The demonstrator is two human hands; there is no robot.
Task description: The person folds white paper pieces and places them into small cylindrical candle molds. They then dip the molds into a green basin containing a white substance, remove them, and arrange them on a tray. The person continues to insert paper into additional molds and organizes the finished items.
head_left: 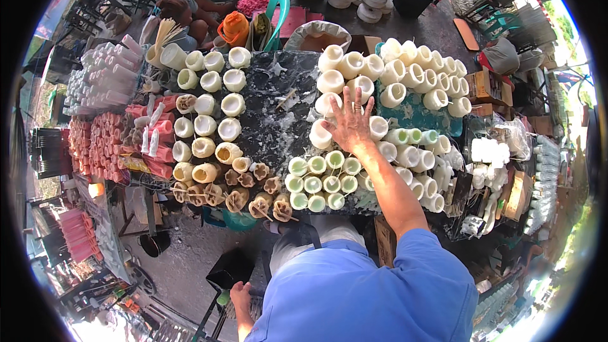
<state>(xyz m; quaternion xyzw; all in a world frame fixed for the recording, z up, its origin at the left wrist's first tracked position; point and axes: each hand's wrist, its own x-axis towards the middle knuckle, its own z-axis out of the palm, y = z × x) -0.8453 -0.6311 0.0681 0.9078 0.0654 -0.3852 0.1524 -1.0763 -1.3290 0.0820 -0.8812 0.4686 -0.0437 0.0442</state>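
My right hand (350, 123) is open with fingers spread, resting on or just above the cream hollow wax cylinders (330, 82) on the right half of the table. Around it stand more cream cylinders (378, 128), and nearer to me are rows of pale green ones (316, 164). Down at my left side, my left hand (240, 296) has its fingers curled, beside a small light green piece (223, 297). Whether the fingers hold that piece is hidden. A black bin (230, 270) stands close by.
The dark tabletop (278, 107) carries scattered wax scraps. Cream cylinders (232, 105) and brown flower-shaped ones (237, 199) line its left half. Bundles of pink sticks (101, 145) lie farther left. Across the table, a person (183, 16) sits near an orange bag (234, 29).
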